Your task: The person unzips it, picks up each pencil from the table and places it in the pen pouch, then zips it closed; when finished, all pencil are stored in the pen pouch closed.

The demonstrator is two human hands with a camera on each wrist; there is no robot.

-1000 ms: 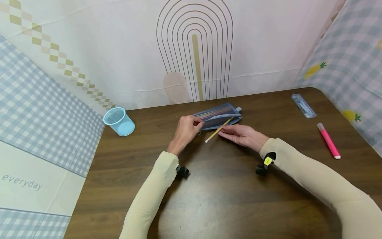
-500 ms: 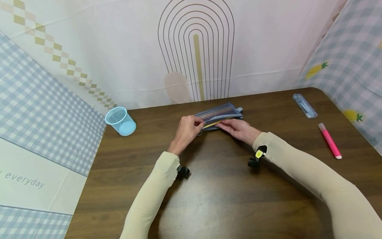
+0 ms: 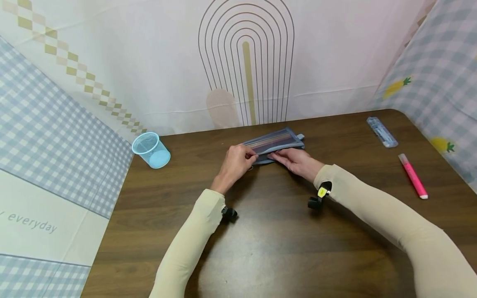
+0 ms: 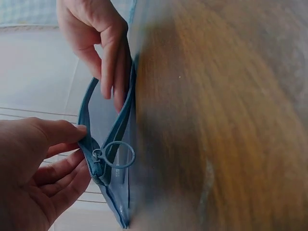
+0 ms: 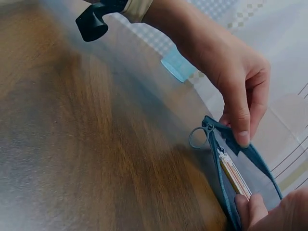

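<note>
A blue see-through zippered pencil case (image 3: 277,140) lies near the back edge of the table, its mouth gaping. My left hand (image 3: 236,160) pinches one edge of that mouth between thumb and fingers, close to the zipper's ring pull (image 4: 120,154). With fingers fairly straight, my right hand (image 3: 297,161) reaches into the opening, as the left wrist view shows (image 4: 98,38). Inside the case, in the right wrist view, pencils (image 5: 234,175) with a yellow one among them lie beside the right fingertips (image 5: 250,207). Whether those fingertips still touch a pencil is hard to make out.
A light blue mesh pen cup (image 3: 151,150) stands at the table's back left. On the right side lie a pink highlighter (image 3: 413,177) and a clear blue plastic item (image 3: 382,132). Patterned cloths hang behind and at both sides of the wooden table (image 3: 283,240).
My right hand has moved left and toward the case, and the yellow pencil it held has slid inside, out of the head view. The left hand has kept its pinch on the edge.
</note>
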